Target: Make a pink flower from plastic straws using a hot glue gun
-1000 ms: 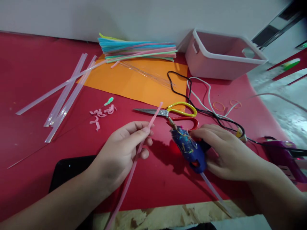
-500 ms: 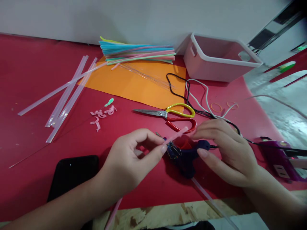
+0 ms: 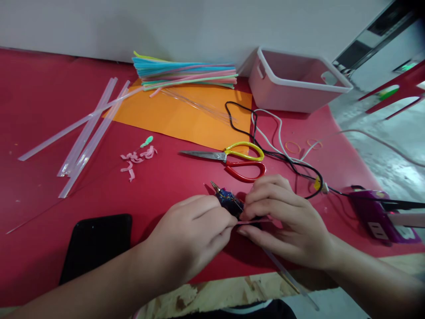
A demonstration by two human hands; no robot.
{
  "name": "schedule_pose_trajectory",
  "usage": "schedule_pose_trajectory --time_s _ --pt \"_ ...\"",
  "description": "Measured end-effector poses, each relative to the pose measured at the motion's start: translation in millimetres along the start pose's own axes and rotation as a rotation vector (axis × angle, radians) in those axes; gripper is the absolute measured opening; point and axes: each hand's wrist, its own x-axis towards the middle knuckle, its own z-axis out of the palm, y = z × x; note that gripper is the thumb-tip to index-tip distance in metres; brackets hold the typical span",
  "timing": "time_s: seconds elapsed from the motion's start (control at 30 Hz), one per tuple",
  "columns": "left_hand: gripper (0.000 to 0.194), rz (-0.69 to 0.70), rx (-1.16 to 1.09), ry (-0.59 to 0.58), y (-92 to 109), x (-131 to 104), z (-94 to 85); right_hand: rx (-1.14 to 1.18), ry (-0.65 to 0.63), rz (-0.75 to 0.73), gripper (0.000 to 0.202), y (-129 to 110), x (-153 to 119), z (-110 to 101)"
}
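Note:
My left hand point(image 3: 195, 237) is closed in a pinch on a pink pipe cleaner point(image 3: 254, 221). Its short end runs from those fingertips toward my right hand point(image 3: 288, 223), whose thumb and fingers close around the same stem. Just behind the hands, a dark blue hot glue gun point(image 3: 229, 200) lies on the red table, nozzle to the upper left. My fingers hide most of its body. A clear glue stick point(image 3: 288, 277) sticks out from it toward the table's front edge. Scissors point(image 3: 219, 156) with one yellow and one red handle lie beyond the gun.
A black phone point(image 3: 96, 243) lies at left near pink scraps point(image 3: 136, 158) and clear glue sticks point(image 3: 89, 153). Behind are an orange sheet point(image 3: 179, 117), coloured pipe cleaners point(image 3: 186, 71) and a pink bin point(image 3: 282, 91). Cables point(image 3: 279, 155) run right to a purple power strip point(image 3: 368, 215).
My right hand has moved left from the glue gun's handle to the pink pipe cleaner. My left hand has lowered and turned, bringing the pipe cleaner's end down level.

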Motion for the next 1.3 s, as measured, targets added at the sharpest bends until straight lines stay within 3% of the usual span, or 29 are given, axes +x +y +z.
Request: schedule_pose_trajectory --time_s 0.33,0.6,1.17,1.3 --pt "0.009 -0.048 -0.076 -0.025 1 4 -2.0 0.026 -0.005 -0.003 0.003 -1 2 -2" --pt "0.011 -0.090 -0.111 0.052 4 6 -4.8 0.056 0.014 0.045 0.003 1 2 -8" --pt "0.010 -0.127 -0.108 0.076 9 6 -4.6 0.022 0.067 0.034 0.009 1 0 -11" --pt "0.011 -0.205 -0.191 0.067 9 8 -5.9 0.041 0.063 0.055 0.010 3 0 -13"
